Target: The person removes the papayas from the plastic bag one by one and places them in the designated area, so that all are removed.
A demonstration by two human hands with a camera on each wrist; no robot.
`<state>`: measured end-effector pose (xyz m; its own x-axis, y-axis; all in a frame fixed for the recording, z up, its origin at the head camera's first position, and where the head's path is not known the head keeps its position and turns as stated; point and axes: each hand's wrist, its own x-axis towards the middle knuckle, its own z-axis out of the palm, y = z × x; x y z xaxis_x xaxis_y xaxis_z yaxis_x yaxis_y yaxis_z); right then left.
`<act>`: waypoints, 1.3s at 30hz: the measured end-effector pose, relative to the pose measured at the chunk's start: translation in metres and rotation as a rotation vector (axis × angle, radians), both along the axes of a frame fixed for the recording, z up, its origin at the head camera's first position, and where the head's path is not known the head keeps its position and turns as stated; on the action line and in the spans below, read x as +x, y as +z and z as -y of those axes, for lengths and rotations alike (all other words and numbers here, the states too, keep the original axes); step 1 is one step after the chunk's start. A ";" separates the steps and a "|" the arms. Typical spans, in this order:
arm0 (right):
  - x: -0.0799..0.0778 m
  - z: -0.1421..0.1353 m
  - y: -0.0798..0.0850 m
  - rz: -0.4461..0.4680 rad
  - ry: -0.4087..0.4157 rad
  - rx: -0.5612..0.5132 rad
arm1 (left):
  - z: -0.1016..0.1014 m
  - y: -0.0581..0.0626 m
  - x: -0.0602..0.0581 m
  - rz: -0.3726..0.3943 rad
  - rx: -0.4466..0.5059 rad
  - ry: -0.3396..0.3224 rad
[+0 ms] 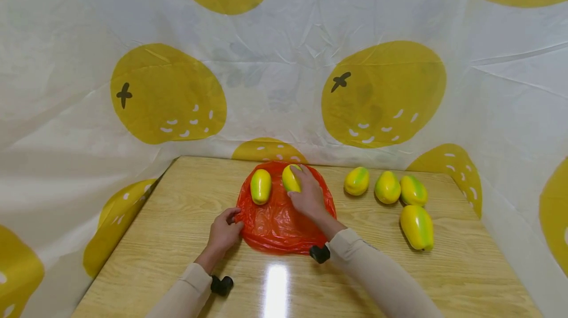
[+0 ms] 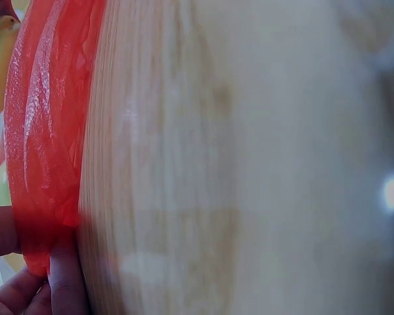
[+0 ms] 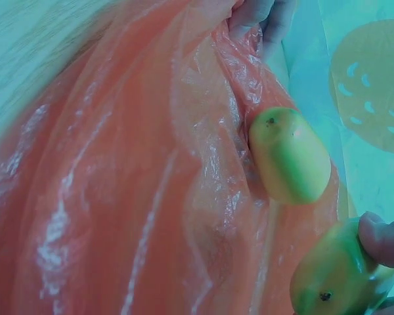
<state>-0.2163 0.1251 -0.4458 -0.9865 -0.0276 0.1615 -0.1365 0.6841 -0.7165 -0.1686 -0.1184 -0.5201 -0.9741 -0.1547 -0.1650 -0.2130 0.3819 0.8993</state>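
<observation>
A red plastic bag [image 1: 281, 222] lies spread on the wooden table. My left hand [image 1: 224, 231] pinches its left edge, with the thin film between thumb and fingers in the left wrist view. Over the bag's back right part, my right hand [image 1: 307, 197] grips a yellow-green papaya [image 3: 338, 279] with the thumb on its side. Another papaya [image 1: 261, 187] rests at the bag's back left, apart from both hands. Whether the bag's film lies over or only under the fruit is hard to tell.
Right of the bag stand several more papayas, including one near the back [image 1: 357, 181] and one closer to me [image 1: 417, 227]. A white curtain [image 1: 275, 91] printed with large yellow fruit hangs behind the table [image 1: 177, 199] and along its sides.
</observation>
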 end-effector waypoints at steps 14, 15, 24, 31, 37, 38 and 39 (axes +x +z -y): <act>0.012 -0.006 0.004 -0.015 0.011 0.024 | 0.001 -0.003 0.000 0.022 0.011 -0.004; 0.013 -0.007 0.004 -0.012 0.011 0.020 | 0.001 -0.003 0.000 0.021 0.013 -0.004; 0.025 -0.017 0.010 -0.009 0.013 0.046 | -0.001 -0.001 0.000 0.020 0.018 -0.011; 0.031 -0.028 0.008 -0.028 0.007 0.048 | 0.000 0.000 0.000 0.022 0.021 -0.012; 0.038 -0.036 0.008 -0.028 0.009 0.043 | 0.001 0.001 -0.001 0.018 0.029 -0.007; 0.039 -0.038 0.008 -0.026 0.011 0.042 | 0.001 0.001 -0.001 0.019 0.029 -0.007; 0.041 -0.039 0.009 -0.023 0.010 0.040 | 0.001 0.001 0.000 0.016 0.028 -0.008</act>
